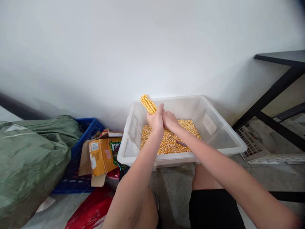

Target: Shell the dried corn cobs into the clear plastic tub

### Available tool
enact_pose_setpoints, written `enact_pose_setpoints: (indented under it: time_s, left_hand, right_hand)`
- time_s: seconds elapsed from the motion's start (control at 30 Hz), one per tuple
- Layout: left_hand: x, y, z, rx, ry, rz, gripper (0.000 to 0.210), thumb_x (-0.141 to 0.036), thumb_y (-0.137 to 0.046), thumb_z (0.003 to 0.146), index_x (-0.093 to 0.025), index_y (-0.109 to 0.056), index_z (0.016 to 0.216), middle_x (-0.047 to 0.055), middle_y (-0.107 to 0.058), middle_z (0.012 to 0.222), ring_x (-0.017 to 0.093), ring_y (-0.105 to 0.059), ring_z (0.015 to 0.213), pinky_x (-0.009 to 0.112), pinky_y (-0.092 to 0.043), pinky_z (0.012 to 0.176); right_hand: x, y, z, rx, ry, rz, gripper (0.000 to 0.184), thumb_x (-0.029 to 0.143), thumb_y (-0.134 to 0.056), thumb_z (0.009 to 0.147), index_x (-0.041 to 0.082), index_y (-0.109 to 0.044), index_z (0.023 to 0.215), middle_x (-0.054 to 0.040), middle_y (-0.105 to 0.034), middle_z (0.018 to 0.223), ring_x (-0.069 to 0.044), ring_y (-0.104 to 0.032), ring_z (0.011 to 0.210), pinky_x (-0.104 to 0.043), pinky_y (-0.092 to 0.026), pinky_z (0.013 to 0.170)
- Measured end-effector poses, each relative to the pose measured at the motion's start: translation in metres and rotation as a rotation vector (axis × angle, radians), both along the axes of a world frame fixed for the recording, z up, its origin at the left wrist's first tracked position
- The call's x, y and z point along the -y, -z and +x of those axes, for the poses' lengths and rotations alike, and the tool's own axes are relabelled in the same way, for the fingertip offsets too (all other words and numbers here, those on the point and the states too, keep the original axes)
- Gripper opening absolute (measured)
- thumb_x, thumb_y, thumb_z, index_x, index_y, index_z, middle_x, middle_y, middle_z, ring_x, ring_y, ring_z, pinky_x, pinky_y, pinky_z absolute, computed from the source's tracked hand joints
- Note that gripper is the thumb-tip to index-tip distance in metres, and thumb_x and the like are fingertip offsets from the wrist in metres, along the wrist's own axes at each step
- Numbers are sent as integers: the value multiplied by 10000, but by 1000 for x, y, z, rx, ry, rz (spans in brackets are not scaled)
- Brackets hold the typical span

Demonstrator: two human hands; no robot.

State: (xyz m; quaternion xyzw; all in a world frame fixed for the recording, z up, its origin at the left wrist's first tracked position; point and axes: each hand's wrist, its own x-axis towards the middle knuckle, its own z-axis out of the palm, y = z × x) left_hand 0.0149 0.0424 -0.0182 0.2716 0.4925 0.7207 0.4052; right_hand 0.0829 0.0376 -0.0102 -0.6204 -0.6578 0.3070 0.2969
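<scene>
My left hand (156, 121) is wrapped around a yellow corn cob (148, 104), whose upper end, still covered in kernels, sticks out up and to the left. Pressed close against it, my right hand (170, 121) is closed at the cob's lower end; its fingertips and that end are hidden. Both hands are above a translucent white plastic tub (224, 140). Loose corn kernels (166, 143) cover much of the tub's floor. A thin dark tool (182, 143) lies on the kernels, partly behind my right forearm.
A blue crate (71, 178), an opened yellow cardboard box (105, 156) and a large green sack (30, 159) stand to the left. A red bag (92, 206) lies on the floor. On the right are a black metal frame (267, 92) and a white basket (252, 144). A white wall (147, 47) rises behind the tub.
</scene>
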Motion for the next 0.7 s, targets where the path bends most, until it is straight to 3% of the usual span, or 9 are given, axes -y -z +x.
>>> enact_pose_setpoints:
  time_s: [0.13,0.37,0.53,0.7]
  left_hand:
    - [6,-3,7,11,20,-13,428,-375,-858,564,-180,-509,718,2,-532,691,118,-490,581,264,-413,525]
    - [11,-14,5,86,-10,20,263,-190,-710,588,-183,-458,665,-48,-446,617,79,-429,533,227,-375,500]
    - [11,-12,2,75,-27,15,266,-146,-682,569,-187,-432,650,-57,-419,601,72,-403,522,220,-339,472]
    - [13,-14,2,71,-38,-4,238,-128,-675,566,-176,-454,642,-56,-425,610,68,-407,522,215,-337,479]
  right_hand:
    - [2,-3,-2,37,10,35,875,637,-84,986,79,-753,915,-263,-740,946,-321,-705,909,-330,-474,726]
    - [3,-3,-4,79,3,173,693,424,-208,1007,55,-772,844,-262,-744,881,-309,-709,881,-325,-466,742]
    - [1,2,-3,37,-39,226,603,337,-254,979,89,-740,723,-201,-736,760,-247,-675,754,-287,-424,655]
    - [-6,9,3,-43,-91,260,526,318,-314,963,150,-602,557,-81,-635,582,-202,-612,689,-256,-371,596]
